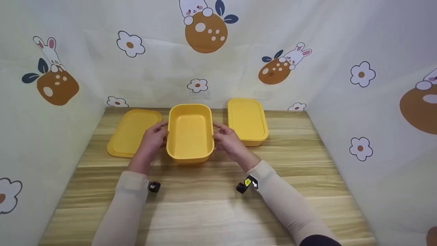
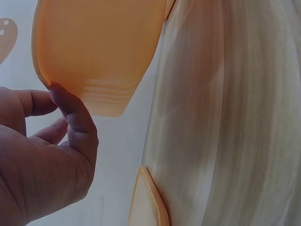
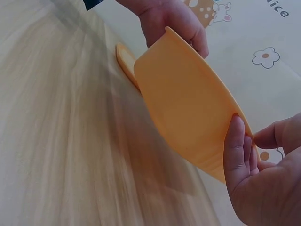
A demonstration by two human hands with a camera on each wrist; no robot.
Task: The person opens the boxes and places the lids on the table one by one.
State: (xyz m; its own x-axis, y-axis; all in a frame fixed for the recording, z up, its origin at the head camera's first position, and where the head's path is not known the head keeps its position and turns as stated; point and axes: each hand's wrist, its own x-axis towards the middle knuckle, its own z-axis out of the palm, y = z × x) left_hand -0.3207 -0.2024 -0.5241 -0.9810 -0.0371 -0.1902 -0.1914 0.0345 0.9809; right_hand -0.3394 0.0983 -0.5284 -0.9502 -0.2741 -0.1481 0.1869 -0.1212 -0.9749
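An uncovered yellow rectangular food container [image 1: 190,136] is held between both hands, its inside bare and facing up in the head view. My left hand [image 1: 153,140] pinches the left rim, with the thumb against the outer wall in the left wrist view. On the opposite side, my right hand [image 1: 231,142] grips the right rim between thumb and fingers. Seen from the right wrist, the container [image 3: 188,108] is tilted and raised off the table. A loose yellow lid [image 1: 131,135] lies flat on the table, just left of the left hand.
To the right of the right hand stands a second yellow container with its lid [image 1: 247,119] on. The wood-grain table [image 1: 194,212] meets a pale patterned cloth [image 1: 164,71] at the back and both sides. Small black cameras hang at both wrists.
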